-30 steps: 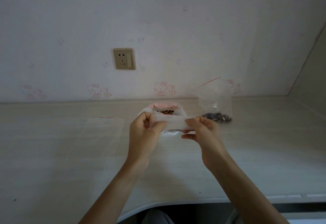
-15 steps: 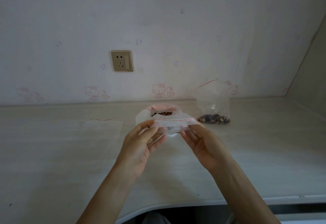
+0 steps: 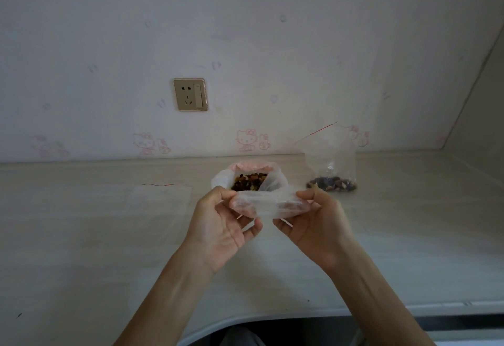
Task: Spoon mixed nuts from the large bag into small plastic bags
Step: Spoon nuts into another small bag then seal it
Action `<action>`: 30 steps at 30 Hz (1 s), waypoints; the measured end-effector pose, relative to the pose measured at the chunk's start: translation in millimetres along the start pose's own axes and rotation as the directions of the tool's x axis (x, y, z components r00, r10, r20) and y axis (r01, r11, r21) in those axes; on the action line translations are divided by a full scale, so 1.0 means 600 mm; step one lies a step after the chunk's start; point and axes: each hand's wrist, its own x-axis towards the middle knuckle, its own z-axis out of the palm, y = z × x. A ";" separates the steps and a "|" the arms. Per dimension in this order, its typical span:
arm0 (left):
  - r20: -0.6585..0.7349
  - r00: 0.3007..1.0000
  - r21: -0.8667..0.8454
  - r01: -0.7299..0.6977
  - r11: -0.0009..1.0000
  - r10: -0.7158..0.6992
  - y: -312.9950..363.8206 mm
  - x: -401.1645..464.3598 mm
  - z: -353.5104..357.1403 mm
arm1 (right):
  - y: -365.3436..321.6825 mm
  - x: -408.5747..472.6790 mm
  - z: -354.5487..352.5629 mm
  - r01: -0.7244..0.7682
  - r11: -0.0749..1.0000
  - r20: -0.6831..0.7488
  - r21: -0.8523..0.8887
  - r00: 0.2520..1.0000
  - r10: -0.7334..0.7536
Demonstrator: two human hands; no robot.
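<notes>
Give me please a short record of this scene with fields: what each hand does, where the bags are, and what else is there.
left hand: pinches the left end of a small clear plastic bag
right hand: pinches its right end
large white bag of mixed nuts: open, on the pale wooden table, behind the hands
clear zip bag with some nuts: upright, to the right
flat empty clear bag: lies to the left
wall: beige socket
spoon: not seen

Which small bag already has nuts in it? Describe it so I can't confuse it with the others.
Find the wall socket, then look right along the desk's back edge. The filled small bag stands upright there, right of the large bag. Unlike the others, it holds dark nuts at the bottom.
</notes>
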 end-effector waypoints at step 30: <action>-0.054 0.983 0.149 -0.168 0.974 0.178 0.000 -0.009 -0.026 | 0.019 -0.011 -0.004 0.088 0.992 -0.084 0.093 0.993 -0.080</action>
